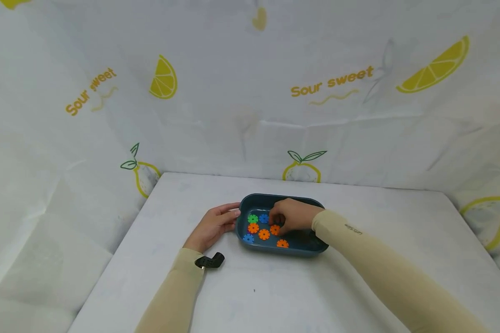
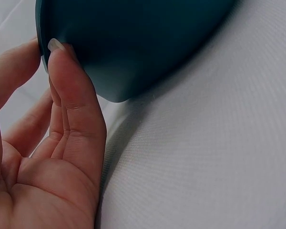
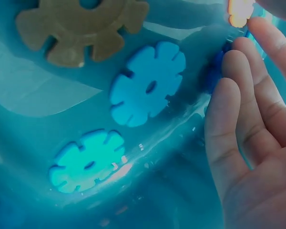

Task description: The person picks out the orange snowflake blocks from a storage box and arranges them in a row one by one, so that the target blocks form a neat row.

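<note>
A dark teal oblong basin (image 1: 304,252) stands on the table with several notched plastic building discs in it. At its left end, my left hand (image 1: 212,226) grips the rim between thumb and fingers; the left wrist view shows the thumb (image 2: 76,95) against the wall. My right hand (image 1: 293,215) reaches inside with bent fingers, thumb and forefinger at an orange disc (image 1: 275,230), which they appear to pinch. Beside those fingers lie a blue disc (image 1: 264,218) and a green disc (image 1: 253,218). In the right wrist view, the orange disc (image 3: 239,12) is partly cut off.
More orange discs (image 1: 264,234) and another blue disc (image 1: 248,238) lie on the basin floor. The white table (image 1: 183,189) backs onto a lemon-print cloth (image 1: 233,138). A black device (image 1: 210,261) is strapped at the left wrist.
</note>
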`<move>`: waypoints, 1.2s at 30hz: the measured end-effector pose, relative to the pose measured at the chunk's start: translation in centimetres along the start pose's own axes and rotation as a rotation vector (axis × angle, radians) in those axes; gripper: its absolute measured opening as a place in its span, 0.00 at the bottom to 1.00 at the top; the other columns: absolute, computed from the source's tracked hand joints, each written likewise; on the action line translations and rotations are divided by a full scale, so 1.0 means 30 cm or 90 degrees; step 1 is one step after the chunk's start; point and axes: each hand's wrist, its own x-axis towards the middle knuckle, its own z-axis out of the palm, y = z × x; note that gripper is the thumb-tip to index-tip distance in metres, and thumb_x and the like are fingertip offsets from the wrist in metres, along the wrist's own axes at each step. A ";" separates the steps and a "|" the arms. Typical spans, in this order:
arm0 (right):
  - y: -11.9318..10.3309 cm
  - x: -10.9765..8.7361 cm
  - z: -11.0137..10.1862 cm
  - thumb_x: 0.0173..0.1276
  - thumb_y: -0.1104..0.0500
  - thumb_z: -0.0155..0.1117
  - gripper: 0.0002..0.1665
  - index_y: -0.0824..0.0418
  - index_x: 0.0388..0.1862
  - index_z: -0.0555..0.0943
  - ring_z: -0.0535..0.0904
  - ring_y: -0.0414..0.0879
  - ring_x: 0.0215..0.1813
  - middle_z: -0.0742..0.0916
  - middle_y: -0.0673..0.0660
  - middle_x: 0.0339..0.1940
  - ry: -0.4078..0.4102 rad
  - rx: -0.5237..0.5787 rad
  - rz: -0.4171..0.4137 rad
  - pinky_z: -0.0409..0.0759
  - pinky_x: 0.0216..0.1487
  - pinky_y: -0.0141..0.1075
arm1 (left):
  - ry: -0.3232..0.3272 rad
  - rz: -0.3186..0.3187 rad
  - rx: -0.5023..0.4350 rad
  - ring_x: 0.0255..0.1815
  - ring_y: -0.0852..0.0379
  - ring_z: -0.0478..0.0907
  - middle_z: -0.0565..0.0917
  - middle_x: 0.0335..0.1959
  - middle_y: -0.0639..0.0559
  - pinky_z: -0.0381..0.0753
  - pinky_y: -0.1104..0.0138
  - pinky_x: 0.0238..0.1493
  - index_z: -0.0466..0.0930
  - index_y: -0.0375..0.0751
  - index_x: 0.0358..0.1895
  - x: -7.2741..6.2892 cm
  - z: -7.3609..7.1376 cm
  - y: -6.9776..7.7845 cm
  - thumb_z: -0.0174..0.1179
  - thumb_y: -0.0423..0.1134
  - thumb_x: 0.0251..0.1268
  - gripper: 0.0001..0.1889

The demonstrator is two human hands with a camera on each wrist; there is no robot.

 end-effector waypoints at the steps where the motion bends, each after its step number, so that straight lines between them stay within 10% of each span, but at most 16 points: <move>1: 0.000 -0.001 0.000 0.65 0.55 0.84 0.16 0.48 0.50 0.90 0.77 0.41 0.45 0.84 0.46 0.44 0.001 0.002 0.002 0.80 0.50 0.34 | -0.002 0.001 0.000 0.49 0.54 0.84 0.88 0.61 0.46 0.87 0.69 0.52 0.81 0.49 0.72 0.000 0.001 0.000 0.69 0.47 0.77 0.25; 21: 0.010 0.012 -0.013 0.66 0.56 0.80 0.13 0.49 0.49 0.89 0.81 0.42 0.43 0.88 0.44 0.42 0.024 0.053 0.022 0.85 0.49 0.36 | 0.010 0.002 0.007 0.48 0.55 0.85 0.89 0.60 0.46 0.87 0.68 0.52 0.81 0.48 0.73 -0.005 0.002 -0.002 0.69 0.47 0.77 0.26; 36: 0.032 -0.185 -0.083 0.70 0.57 0.77 0.16 0.51 0.56 0.91 0.85 0.40 0.47 0.90 0.45 0.48 0.128 0.123 0.043 0.87 0.54 0.34 | 0.021 -0.010 0.024 0.54 0.51 0.83 0.86 0.66 0.46 0.87 0.68 0.56 0.81 0.51 0.73 -0.015 0.021 -0.004 0.70 0.51 0.76 0.27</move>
